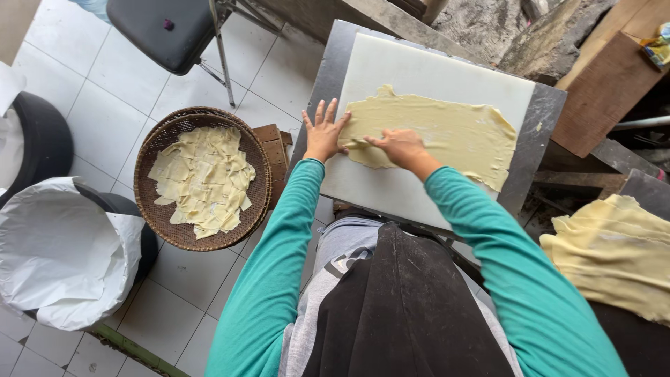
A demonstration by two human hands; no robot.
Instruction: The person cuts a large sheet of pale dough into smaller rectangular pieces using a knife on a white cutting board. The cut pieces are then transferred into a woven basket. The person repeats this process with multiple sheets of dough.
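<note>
Fingers, left: fingers of the left hand (324, 132) are spread wide and flat, palm down, tips pointing toward 12 o'clock; they pinch nothing.
Fingers, right: the right hand (398, 145) lies knuckles up with fingers drawn together and aimed toward 9 o'clock; a thin pale edge shows at the fingertips, but whether they pinch it or only press it I cannot tell.
Contact: the left hand rests on the white board (419, 70) with its fingers touching the left end of the dough sheet (447, 132); the right hand lies on the same end of the sheet, just beside the left.
Dough sheet: thin, pale yellow, ragged-edged, spread flat across the middle of the board, running from the hands toward 3 o'clock.
Board: it sits on a grey metal table (544, 119), at 12 o'clock from the person's body.
Sleeves: both arms wear teal sleeves (279, 244); a dark apron (405, 307) covers the lap.
Basket: a round woven basket (157, 213) stands on the tiled floor at 9 o'clock, holding cut dough pieces (202, 178).
More dough: folded yellow sheets (614, 255) lie at 3 o'clock, well apart from the hands.
Floor: a white-lined bin (63, 251) sits at 8 o'clock; a dark stool (164, 28) at 11 o'clock.
</note>
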